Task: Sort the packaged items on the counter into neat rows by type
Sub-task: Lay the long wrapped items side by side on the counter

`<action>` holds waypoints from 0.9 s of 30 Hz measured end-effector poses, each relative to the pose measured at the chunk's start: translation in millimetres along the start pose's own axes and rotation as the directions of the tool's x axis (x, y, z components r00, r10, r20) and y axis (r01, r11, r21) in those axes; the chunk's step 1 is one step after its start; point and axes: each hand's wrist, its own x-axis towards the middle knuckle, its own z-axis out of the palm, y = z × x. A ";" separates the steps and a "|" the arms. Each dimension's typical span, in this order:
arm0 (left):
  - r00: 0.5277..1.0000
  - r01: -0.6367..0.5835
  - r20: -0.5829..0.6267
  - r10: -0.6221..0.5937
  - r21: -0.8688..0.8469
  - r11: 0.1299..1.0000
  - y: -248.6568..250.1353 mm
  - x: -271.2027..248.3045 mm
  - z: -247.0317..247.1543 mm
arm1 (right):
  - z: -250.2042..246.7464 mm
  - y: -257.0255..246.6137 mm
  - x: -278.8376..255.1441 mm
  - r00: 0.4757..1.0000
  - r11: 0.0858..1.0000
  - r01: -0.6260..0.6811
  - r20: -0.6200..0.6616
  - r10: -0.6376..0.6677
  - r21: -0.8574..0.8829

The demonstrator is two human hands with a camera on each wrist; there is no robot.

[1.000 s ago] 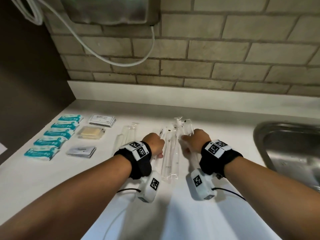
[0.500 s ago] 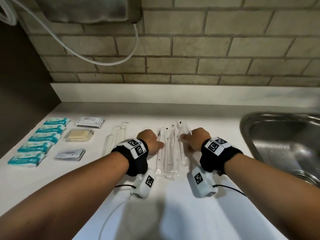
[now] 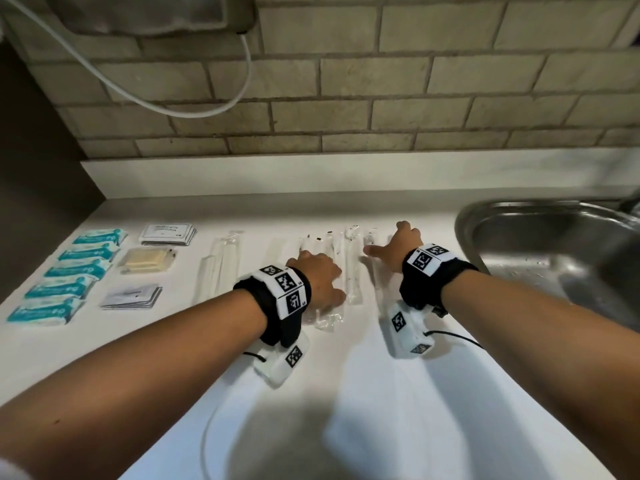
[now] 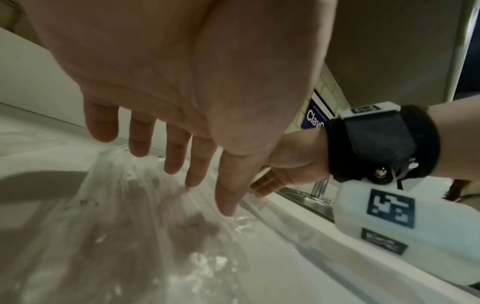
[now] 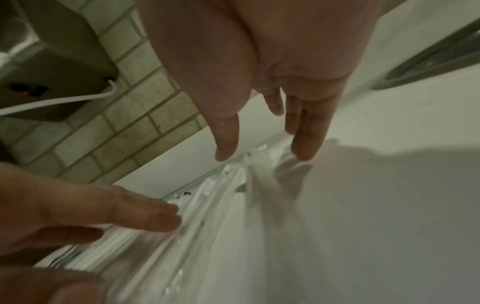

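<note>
Both hands, L [image 3: 320, 278] & R [image 3: 398, 245], now flat, fingers splayed, spreading clear sleeves [image 3: 353, 271] wider apart.

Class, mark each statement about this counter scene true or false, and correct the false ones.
1. Both hands lie flat on the clear packets. True: the left hand and right hand press the clear packets with straight fingers.
2. The teal packs sit beside the sink. False: the teal packs line the far left; the sink is at the right.
3. The right hand grips a card stack. False: it holds nothing.
4. A white cable hangs on the brick wall. True: cable.
</note>
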 end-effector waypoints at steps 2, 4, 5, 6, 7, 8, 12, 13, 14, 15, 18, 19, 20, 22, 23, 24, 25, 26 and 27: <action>0.999 -0.011 0.041 0.010 0.039 0.999 1.3 -1.6 4.7 | 1.6 -1.0 -11.1 0.993 0.989 0.121 -0.005 -0.122 -0.087; 0.999 -0.031 0.040 0.029 0.046 0.998 2.6 0.3 8.0 | 6.5 -2.4 -25.1 0.964 0.944 0.263 0.094 -0.248 -0.200; 0.998 -0.050 0.025 0.049 0.040 0.998 2.3 0.0 9.1 | 9.3 -4.6 -34.2 0.940 0.907 0.335 0.162 -0.302 -0.254; 0.997 -0.071 0.020 0.071 0.034 0.997 2.9 -0.4 9.3 | 10.7 -6.9 -43.6 0.917 0.869 0.386 0.232 -0.324 -0.309; 0.996 -0.092 0.023 0.091 0.026 0.995 3.8 -0.9 9.1 | 12.7 -9.2 -50.7 0.899 0.839 0.419 0.284 -0.332 -0.347; 0.995 -0.100 0.028 0.100 0.015 0.995 3.6 -1.5 9.2 | 15.5 -11.1 -54.5 0.892 0.822 0.430 0.313 -0.325 -0.373; 0.997 -0.073 0.023 0.077 -0.148 0.986 -0.7 -5.6 7.3 | 18.4 -13.3 -54.6 0.922 0.826 0.363 0.294 -0.251 -0.432; 0.997 -0.074 0.003 0.077 -0.230 0.970 -2.8 -8.1 6.3 | 19.5 -14.0 -53.8 0.926 0.824 0.353 0.294 -0.238 -0.444; 0.997 -0.076 -0.014 0.075 -0.306 0.949 -4.4 -11.5 4.4 | 19.4 -14.5 -53.6 0.927 0.820 0.348 0.299 -0.227 -0.455; 0.996 -0.089 -0.034 0.082 -0.364 0.927 -6.3 -14.6 2.0 | 19.0 -15.8 -53.8 0.929 0.821 0.338 0.303 -0.212 -0.461; 0.992 -0.102 -0.109 0.060 -0.439 0.892 -17.6 -25.1 -8.0 | 20.4 -23.6 -55.9 0.937 0.850 0.330 0.251 -0.243 -0.410; 0.989 -0.102 -0.145 0.038 -0.467 0.878 -24.0 -29.1 -11.5 | 21.9 -28.8 -57.5 0.933 0.851 0.348 0.233 -0.274 -0.393; 0.983 -0.102 -0.184 0.010 -0.496 0.863 -33.0 -33.2 -14.5 | 24.9 -36.1 -59.7 0.922 0.844 0.379 0.228 -0.312 -0.380; 0.967 -0.082 -0.248 -0.052 -0.501 0.862 -53.4 -42.4 -21.5 | 31.5 -53.6 -66.4 0.883 0.812 0.465 0.255 -0.395 -0.352; 0.960 -0.052 -0.265 -0.086 -0.472 0.880 -66.5 -47.8 -24.4 | 36.7 -64.1 -70.9 0.854 0.785 0.515 0.281 -0.437 -0.344; 0.955 -0.014 -0.273 -0.114 -0.428 0.904 -79.4 -53.4 -27.3 | 41.7 -73.3 -75.7 0.826 0.756 0.558 0.312 -0.468 -0.343; 0.953 0.034 -0.267 -0.143 -0.377 0.926 -93.4 -59.6 -29.5 | 48.4 -83.5 -79.6 0.799 0.728 0.595 0.350 -0.489 -0.340; 0.953 0.082 -0.252 -0.169 -0.321 0.944 -105.4 -65.4 -31.3 | 55.2 -91.9 -81.9 0.775 0.705 0.624 0.385 -0.502 -0.337; 0.953 0.131 -0.235 -0.194 -0.257 0.957 -117.8 -70.0 -31.7 | 62.2 -100.3 -83.0 0.752 0.685 0.649 0.417 -0.510 -0.332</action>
